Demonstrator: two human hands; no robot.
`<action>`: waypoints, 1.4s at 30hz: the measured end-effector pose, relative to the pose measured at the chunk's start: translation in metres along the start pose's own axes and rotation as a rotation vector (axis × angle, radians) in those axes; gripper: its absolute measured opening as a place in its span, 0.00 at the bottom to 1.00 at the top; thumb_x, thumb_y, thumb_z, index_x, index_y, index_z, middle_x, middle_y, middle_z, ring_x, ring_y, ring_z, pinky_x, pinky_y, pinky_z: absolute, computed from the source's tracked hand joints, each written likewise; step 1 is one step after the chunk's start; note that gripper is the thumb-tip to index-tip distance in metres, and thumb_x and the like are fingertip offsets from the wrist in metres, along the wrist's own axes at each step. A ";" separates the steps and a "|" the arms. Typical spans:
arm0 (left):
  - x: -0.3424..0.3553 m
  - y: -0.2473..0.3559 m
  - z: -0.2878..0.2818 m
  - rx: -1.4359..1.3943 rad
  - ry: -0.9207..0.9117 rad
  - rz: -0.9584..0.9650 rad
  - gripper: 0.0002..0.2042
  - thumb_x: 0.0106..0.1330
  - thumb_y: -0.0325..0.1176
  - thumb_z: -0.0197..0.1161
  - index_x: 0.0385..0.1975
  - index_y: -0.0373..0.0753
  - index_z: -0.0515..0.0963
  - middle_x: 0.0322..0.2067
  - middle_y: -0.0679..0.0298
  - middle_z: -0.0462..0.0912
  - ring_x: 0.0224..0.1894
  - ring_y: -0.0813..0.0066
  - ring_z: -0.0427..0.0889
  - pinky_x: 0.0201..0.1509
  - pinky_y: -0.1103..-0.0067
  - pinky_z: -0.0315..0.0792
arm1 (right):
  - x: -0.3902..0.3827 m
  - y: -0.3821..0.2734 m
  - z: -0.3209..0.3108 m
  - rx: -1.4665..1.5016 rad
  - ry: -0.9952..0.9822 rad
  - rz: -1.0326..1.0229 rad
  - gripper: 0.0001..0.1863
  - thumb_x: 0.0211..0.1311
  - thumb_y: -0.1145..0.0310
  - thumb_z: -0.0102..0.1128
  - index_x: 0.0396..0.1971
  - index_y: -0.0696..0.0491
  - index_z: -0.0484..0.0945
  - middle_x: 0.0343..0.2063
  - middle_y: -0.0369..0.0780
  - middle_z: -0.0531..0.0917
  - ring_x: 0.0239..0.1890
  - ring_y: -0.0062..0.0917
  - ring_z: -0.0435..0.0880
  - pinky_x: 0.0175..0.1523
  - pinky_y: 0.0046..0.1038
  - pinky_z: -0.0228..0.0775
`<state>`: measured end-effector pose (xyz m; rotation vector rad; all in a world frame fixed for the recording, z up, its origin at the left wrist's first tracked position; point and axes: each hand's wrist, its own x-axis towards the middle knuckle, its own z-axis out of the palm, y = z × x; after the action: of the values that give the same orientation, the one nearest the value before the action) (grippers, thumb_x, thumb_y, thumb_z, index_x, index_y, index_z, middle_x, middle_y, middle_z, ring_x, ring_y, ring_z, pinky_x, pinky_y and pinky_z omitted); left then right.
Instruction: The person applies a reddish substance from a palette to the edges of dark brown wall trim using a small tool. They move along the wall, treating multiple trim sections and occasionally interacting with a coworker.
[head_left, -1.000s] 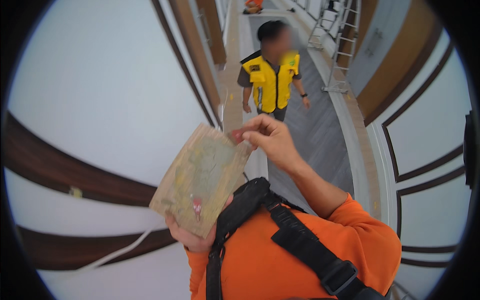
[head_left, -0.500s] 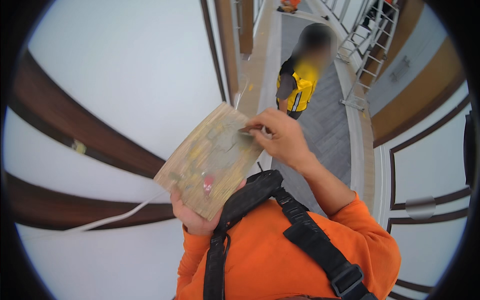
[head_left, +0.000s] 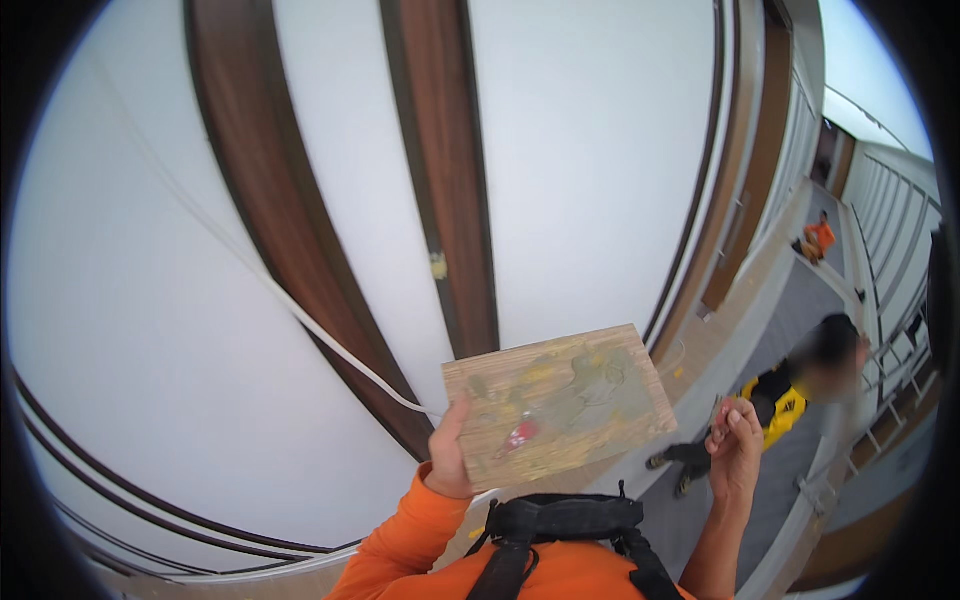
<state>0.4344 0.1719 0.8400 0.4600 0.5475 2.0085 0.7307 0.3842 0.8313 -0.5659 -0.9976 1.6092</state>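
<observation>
My left hand (head_left: pixel 452 455) grips the left edge of a wood-grain board (head_left: pixel 560 468), its thumb lying on the top face. Grey-green putty (head_left: pixel 600 385) is smeared over the board, with yellowish streaks around it. A shiny red blob (head_left: pixel 522 432) sits on the same face, near the left hand. Apart from the board, to its right, my right hand (head_left: pixel 735 450) is raised with its fingers closed on a small reddish scraper (head_left: pixel 724 408); most of it is hidden by the fingers.
Dark wooden trim (head_left: pixel 450 180) crosses the white wall ahead, with a pale yellow patch (head_left: pixel 438 265) on it. A white cable (head_left: pixel 330 340) runs behind the board. On the right, a co-worker in a yellow vest (head_left: pixel 785 415) stands near a ladder (head_left: pixel 895 400); another person (head_left: pixel 818 240) is farther off.
My view has turned left toward the wall. The right hand has come off the putty and moved away to the right with the scraper. My left hand still holds the board.
</observation>
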 end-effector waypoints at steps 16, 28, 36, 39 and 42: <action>0.042 0.051 0.051 0.166 -0.166 -0.400 0.35 0.76 0.59 0.45 0.70 0.35 0.62 0.66 0.49 0.70 0.65 0.56 0.73 0.70 0.60 0.67 | 0.041 -0.067 0.044 -0.046 -0.148 -0.298 0.10 0.70 0.68 0.62 0.47 0.53 0.76 0.33 0.32 0.82 0.28 0.10 0.77 0.27 0.13 0.71; 0.039 0.036 -0.006 0.070 -0.127 -0.455 0.33 0.77 0.58 0.47 0.70 0.37 0.63 0.65 0.52 0.71 0.65 0.58 0.73 0.69 0.63 0.69 | -0.009 -0.066 0.118 -0.183 -0.202 -0.400 0.10 0.68 0.70 0.62 0.44 0.54 0.73 0.35 0.36 0.80 0.30 0.15 0.80 0.30 0.17 0.75; -0.011 0.000 -0.070 -0.259 -0.035 -0.327 0.29 0.78 0.53 0.45 0.68 0.36 0.65 0.60 0.53 0.75 0.53 0.58 0.79 0.60 0.64 0.75 | -0.039 0.016 0.082 -0.100 0.010 -0.039 0.08 0.65 0.69 0.64 0.39 0.54 0.75 0.31 0.37 0.82 0.26 0.15 0.78 0.28 0.19 0.74; -0.015 -0.002 -0.068 -0.162 0.117 -0.277 0.28 0.78 0.53 0.44 0.65 0.36 0.68 0.58 0.54 0.77 0.54 0.59 0.79 0.59 0.65 0.75 | -0.032 0.018 0.082 -0.096 0.005 0.008 0.09 0.64 0.69 0.65 0.40 0.54 0.76 0.31 0.37 0.83 0.26 0.16 0.77 0.30 0.20 0.73; -0.019 -0.002 -0.058 -0.047 0.210 -0.246 0.27 0.78 0.53 0.44 0.64 0.37 0.69 0.58 0.54 0.77 0.55 0.59 0.79 0.59 0.64 0.75 | -0.026 0.020 0.087 -0.139 -0.003 0.033 0.09 0.64 0.70 0.65 0.40 0.55 0.77 0.32 0.38 0.84 0.26 0.16 0.77 0.31 0.21 0.73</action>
<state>0.4140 0.1451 0.7889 0.1444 0.6513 1.8383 0.6582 0.3319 0.8567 -0.6770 -1.1136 1.5782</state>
